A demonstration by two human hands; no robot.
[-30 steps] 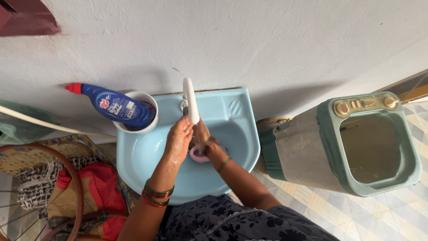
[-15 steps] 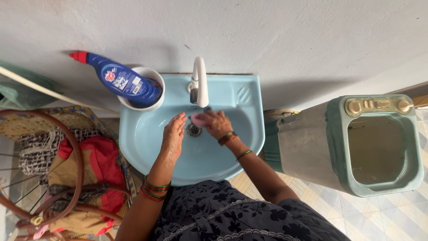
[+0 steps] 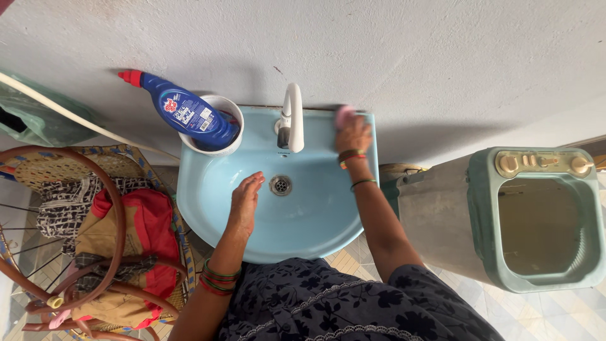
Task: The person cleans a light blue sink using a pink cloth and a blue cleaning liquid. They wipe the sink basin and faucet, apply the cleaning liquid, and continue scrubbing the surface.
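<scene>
Head view: blue washbasin [image 3: 208, 208], white wall [image 3: 410, 57].

Both arms are bare to above the elbow. The left hand [image 3: 245, 197] has a stack of red and green bangles [image 3: 219, 278] at the wrist; the right hand [image 3: 352, 136] has a brown and red band, then a thin dark bangle (further up the forearm). The dress [image 3: 328, 303] is dark navy with a pale flower print.

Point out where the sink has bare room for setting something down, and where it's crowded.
Free: the basin floor between left hand and right forearm, around the drain. Crowded: back ledge, with cup, blue bottle, tap, right hand on pink soap.
</scene>
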